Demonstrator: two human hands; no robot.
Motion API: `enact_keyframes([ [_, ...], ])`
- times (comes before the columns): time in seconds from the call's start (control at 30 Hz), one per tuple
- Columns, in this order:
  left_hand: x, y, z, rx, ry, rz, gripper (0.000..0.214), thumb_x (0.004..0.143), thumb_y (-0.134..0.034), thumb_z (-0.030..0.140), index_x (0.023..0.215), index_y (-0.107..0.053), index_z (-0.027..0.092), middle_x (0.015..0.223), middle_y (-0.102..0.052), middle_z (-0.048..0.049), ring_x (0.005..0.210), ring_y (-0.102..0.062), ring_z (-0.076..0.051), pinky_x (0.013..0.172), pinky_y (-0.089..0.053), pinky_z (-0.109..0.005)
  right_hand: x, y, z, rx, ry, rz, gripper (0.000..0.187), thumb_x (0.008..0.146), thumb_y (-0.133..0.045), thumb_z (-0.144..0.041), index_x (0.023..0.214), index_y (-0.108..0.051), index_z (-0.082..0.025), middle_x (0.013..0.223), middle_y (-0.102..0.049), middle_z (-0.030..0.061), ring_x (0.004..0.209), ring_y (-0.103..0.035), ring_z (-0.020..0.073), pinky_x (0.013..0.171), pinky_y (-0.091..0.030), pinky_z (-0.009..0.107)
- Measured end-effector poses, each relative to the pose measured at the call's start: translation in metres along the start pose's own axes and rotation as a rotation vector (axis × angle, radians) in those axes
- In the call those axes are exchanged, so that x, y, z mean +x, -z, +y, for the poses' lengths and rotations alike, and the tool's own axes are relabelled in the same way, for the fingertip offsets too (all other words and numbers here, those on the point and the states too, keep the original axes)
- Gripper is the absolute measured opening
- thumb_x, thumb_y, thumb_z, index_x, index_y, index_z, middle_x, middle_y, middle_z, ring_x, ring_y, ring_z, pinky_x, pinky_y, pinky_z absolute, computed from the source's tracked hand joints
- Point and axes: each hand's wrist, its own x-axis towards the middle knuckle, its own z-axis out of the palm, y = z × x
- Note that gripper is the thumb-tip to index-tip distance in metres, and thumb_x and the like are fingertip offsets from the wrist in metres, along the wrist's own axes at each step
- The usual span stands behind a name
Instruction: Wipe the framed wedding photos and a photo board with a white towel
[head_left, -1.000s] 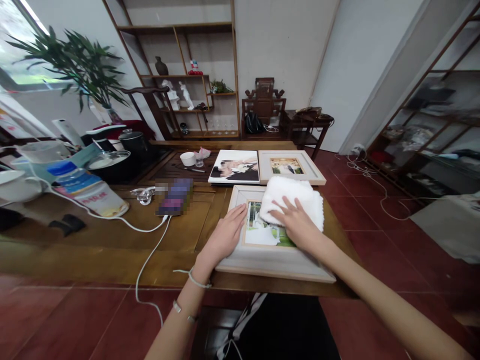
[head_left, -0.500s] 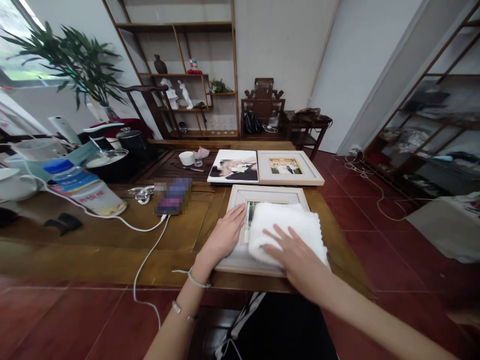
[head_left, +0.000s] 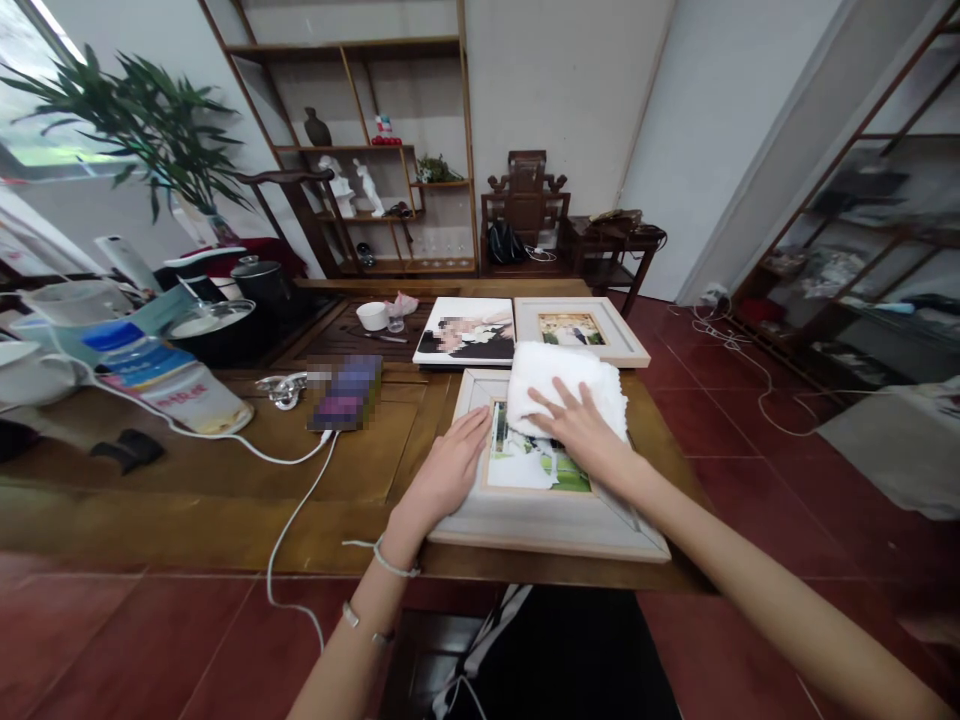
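A light wooden picture frame (head_left: 551, 522) lies flat at the near edge of the table. Its photo (head_left: 529, 468) shows green grass and a white shape; the upper part is covered. My left hand (head_left: 454, 462) rests flat, fingers stretched out, on the frame's left side. Spread over a folded white cloth (head_left: 600, 385) is my right hand (head_left: 581, 425), fingers apart, pressing it onto the frame's upper right. The cloth also overlaps the lower edge of a second framed photo (head_left: 574, 325) behind. Left of that one lies a picture panel (head_left: 465, 335) with a white and black image.
A phone (head_left: 345, 392) with a white charging cable (head_left: 289, 520) lies on the wooden table (head_left: 405, 440). Further left are a tilted plastic bottle (head_left: 184, 390), a lidded pan (head_left: 214, 325) and a black pot (head_left: 262, 280). A small white cup (head_left: 373, 316) stands behind the phone.
My right hand and the white cloth have slid away from me, up to the frame's far edge, uncovering the lower photo and frame corner. My left hand has stayed in place.
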Motion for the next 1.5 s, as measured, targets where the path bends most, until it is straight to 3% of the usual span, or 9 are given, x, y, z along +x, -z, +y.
enact_keyframes([
  [0.3, -0.002, 0.000, 0.004, 0.001, 0.011, 0.013, 0.046, 0.098, -0.028, 0.020, 0.141, -0.040, 0.011, 0.149, -0.038, -0.0119, 0.140, -0.031, -0.021, 0.115, -0.030, -0.044, -0.094, 0.027, -0.082, 0.322, 0.116, -0.228, 0.072, 0.066, -0.058, 0.000, 0.132, -0.053, -0.030, 0.150, -0.035, 0.0078, 0.134, -0.026, 0.0480, 0.097, -0.028, 0.075],
  [0.43, -0.002, 0.000, 0.003, 0.010, 0.006, -0.004, 0.046, 0.098, -0.029, 0.021, 0.143, -0.037, 0.012, 0.150, -0.037, -0.0116, 0.140, -0.031, -0.021, 0.114, -0.031, -0.045, -0.108, 0.032, -0.097, 0.405, 0.187, -0.232, 0.072, 0.065, -0.056, 0.000, 0.128, -0.055, -0.035, 0.151, -0.034, 0.0022, 0.135, -0.026, 0.0467, 0.097, -0.028, 0.076],
  [0.67, -0.002, 0.000, 0.001, -0.016, -0.015, 0.007, 0.046, 0.097, -0.030, 0.019, 0.142, -0.038, 0.014, 0.150, -0.038, -0.0109, 0.140, -0.031, -0.021, 0.113, -0.032, -0.045, -0.061, 0.006, -0.037, 0.179, -0.016, -0.018, 0.088, 0.060, -0.038, 0.014, 0.136, -0.047, -0.028, 0.152, -0.032, 0.0049, 0.140, -0.024, 0.0307, 0.110, -0.026, 0.058],
  [0.83, -0.002, 0.000, 0.001, -0.033, -0.006, 0.019, 0.046, 0.097, -0.030, 0.017, 0.142, -0.039, 0.016, 0.149, -0.038, -0.0104, 0.140, -0.031, -0.020, 0.113, -0.032, -0.045, -0.026, -0.014, 0.014, -0.009, -0.219, 0.164, 0.079, 0.068, -0.032, 0.014, 0.137, -0.047, -0.021, 0.151, -0.034, 0.0110, 0.140, -0.020, 0.0357, 0.107, -0.019, 0.068],
  [0.93, -0.002, -0.001, 0.001, -0.046, 0.007, 0.014, 0.046, 0.097, -0.029, 0.017, 0.142, -0.039, 0.016, 0.150, -0.038, -0.0107, 0.140, -0.031, -0.021, 0.113, -0.033, -0.046, -0.036, -0.005, 0.009, 0.061, -0.172, 0.095, 0.084, 0.063, -0.030, 0.015, 0.139, -0.045, -0.018, 0.146, -0.042, 0.0140, 0.139, -0.023, 0.0356, 0.106, -0.024, 0.066],
  [1.1, -0.003, -0.001, 0.002, -0.064, 0.009, 0.020, 0.045, 0.097, -0.029, 0.018, 0.142, -0.039, 0.014, 0.149, -0.038, -0.0119, 0.140, -0.032, -0.021, 0.113, -0.031, -0.049, -0.102, 0.024, -0.031, 0.296, 0.068, -0.047, 0.095, 0.051, -0.034, 0.011, 0.140, -0.043, -0.023, 0.146, -0.043, 0.0092, 0.139, -0.028, 0.0251, 0.110, -0.032, 0.047],
  [1.23, -0.003, -0.002, -0.001, -0.084, -0.017, 0.042, 0.044, 0.098, -0.030, 0.019, 0.140, -0.041, 0.016, 0.148, -0.040, -0.0119, 0.139, -0.033, -0.021, 0.112, -0.031, -0.051, -0.138, 0.036, -0.036, 0.347, 0.018, -0.001, 0.089, 0.059, -0.037, 0.007, 0.142, -0.040, -0.025, 0.146, -0.043, 0.0087, 0.134, -0.039, 0.0240, 0.101, -0.044, 0.037],
  [1.37, -0.001, -0.003, -0.004, -0.081, -0.031, 0.049, 0.044, 0.098, -0.031, 0.020, 0.142, -0.040, 0.018, 0.148, -0.041, -0.0111, 0.139, -0.032, -0.021, 0.113, -0.031, -0.049, -0.114, 0.035, -0.005, 0.215, -0.096, 0.136, 0.073, 0.066, -0.039, 0.007, 0.133, -0.051, -0.018, 0.143, -0.045, 0.0170, 0.130, -0.044, 0.0285, 0.101, -0.044, 0.044],
  [1.5, -0.001, -0.003, -0.005, -0.077, -0.031, 0.031, 0.046, 0.098, -0.030, 0.019, 0.143, -0.037, 0.018, 0.149, -0.039, -0.0111, 0.140, -0.031, -0.020, 0.113, -0.031, -0.047, -0.062, 0.026, 0.025, 0.004, -0.143, 0.217, 0.071, 0.068, -0.035, 0.012, 0.128, -0.056, -0.020, 0.145, -0.043, 0.0128, 0.139, -0.028, 0.0310, 0.108, -0.031, 0.055],
])
